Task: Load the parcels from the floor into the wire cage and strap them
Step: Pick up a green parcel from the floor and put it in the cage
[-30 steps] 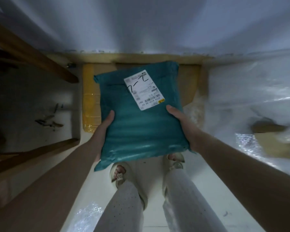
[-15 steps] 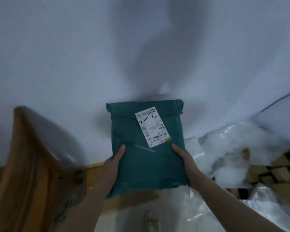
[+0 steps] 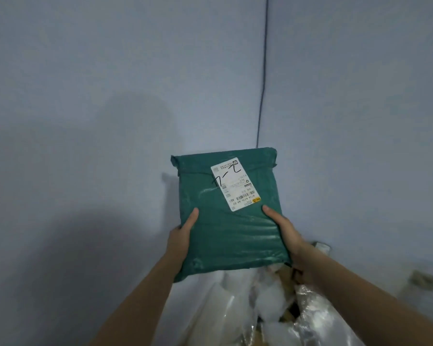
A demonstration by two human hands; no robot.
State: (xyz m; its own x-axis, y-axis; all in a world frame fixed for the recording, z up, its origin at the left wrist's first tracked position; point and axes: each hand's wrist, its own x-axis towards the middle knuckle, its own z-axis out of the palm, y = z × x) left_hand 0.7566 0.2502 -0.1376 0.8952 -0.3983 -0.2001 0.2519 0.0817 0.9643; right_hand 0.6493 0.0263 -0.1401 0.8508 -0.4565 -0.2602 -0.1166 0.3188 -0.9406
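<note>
- Pale blue-grey wall (image 3: 85, 96) fills nearly the whole view, with no floor in sight.
- Nearest, at the bottom right: a heap of clear plastic film (image 3: 235, 308) with white padding and scraps of brown cardboard showing through it.
- Two bare forearms rise from the bottom edge towards the centre.
- Left hand (image 3: 180, 236): clasps the left edge of the green parcel (image 3: 235, 233), thumb laid flat on its front face; the fingers are hidden behind it.
- Right hand (image 3: 288, 233): clasps the right edge likewise, thumb on the front face, fingers out of sight behind.
- Green parcel: a soft, glossy mailing bag held in the air between both hands, above the plastic heap and in front of the wall, its top flap folded over.
- White label (image 3: 235, 183): stuck aslant on the upper front, bearing a barcode and handwritten black marks.
- Farthest: a thin dark line (image 3: 263, 71) runs down the wall to the parcel's top right corner.
</note>
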